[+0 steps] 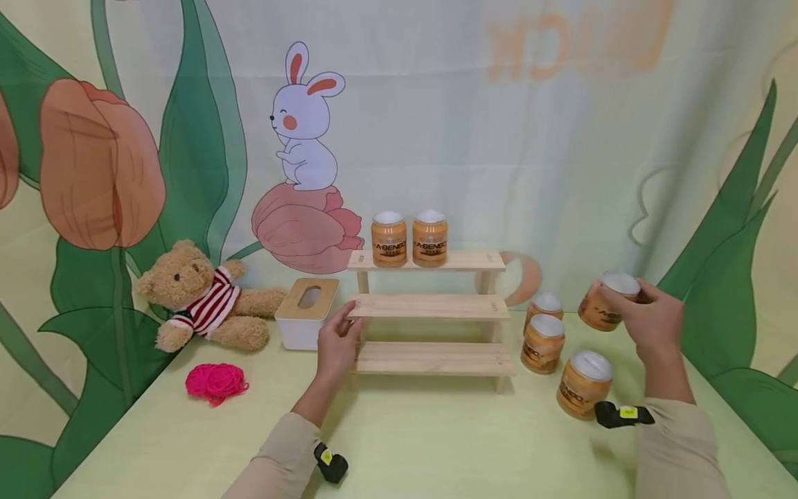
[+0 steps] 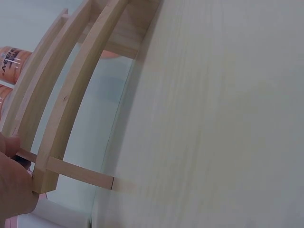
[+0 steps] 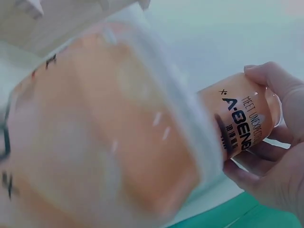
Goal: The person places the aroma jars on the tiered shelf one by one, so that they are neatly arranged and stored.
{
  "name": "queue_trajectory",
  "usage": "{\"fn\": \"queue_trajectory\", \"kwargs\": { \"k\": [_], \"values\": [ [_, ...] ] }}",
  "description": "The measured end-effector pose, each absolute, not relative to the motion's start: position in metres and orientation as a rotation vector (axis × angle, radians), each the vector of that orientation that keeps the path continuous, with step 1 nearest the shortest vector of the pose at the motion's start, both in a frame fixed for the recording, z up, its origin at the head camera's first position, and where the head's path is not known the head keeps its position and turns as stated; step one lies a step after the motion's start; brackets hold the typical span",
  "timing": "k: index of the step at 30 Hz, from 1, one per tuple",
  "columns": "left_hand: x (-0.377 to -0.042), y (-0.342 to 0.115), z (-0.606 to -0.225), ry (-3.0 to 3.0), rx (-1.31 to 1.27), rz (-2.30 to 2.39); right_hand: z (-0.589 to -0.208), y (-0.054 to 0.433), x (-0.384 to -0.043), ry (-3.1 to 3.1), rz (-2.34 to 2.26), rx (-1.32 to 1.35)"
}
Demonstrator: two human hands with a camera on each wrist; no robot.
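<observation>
My right hand (image 1: 654,322) grips an orange jar (image 1: 600,305) with a white lid, raised over the table's right side. In the right wrist view the thumb and fingers curl round that same jar (image 3: 242,116), its dark lettering showing. At the left end of the three-tier wooden shelf (image 1: 430,306), my left hand (image 1: 337,343) holds the edge of the middle board between thumb and fingers. Two matching jars (image 1: 389,242) stand side by side on the top board. Right of the shelf, three more stand on the table, the nearest jar (image 1: 582,388) close below my right wrist.
Left of the shelf is a white tissue box (image 1: 299,333) with a wooden top. A teddy bear (image 1: 208,291) in a striped shirt leans by the backdrop, and pink yarn (image 1: 216,382) lies before it. A printed curtain (image 1: 436,125) hangs behind the table.
</observation>
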State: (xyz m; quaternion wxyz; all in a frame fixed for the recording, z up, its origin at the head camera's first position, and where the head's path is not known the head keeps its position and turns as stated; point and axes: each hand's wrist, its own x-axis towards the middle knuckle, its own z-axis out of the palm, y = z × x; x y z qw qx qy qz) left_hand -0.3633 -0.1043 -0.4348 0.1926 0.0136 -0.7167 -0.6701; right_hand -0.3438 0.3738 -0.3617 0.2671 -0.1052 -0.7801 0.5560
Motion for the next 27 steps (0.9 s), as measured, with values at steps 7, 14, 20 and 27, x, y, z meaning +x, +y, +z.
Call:
{"fn": "queue_trajectory", "kwargs": {
  "k": [7,14,20,27],
  "values": [
    [-0.364,-0.104,-0.436,-2.000,0.033,-1.898,-0.336,0.356,-0.331,-2.062,1.502,-0.198],
    [-0.364,-0.101,-0.437,-1.985,0.044,-1.911,-0.317,0.331,-0.318,-2.150,1.588,-0.126],
    [-0.363,-0.099,-0.441,-2.007,0.013,-1.936,-0.318,0.311,-0.316,-2.230,1.537,-0.048],
    [-0.362,-0.106,-0.436,-1.985,-0.001,-1.928,-0.318,0.279,-0.318,-2.228,1.589,0.095]
  ]
}}
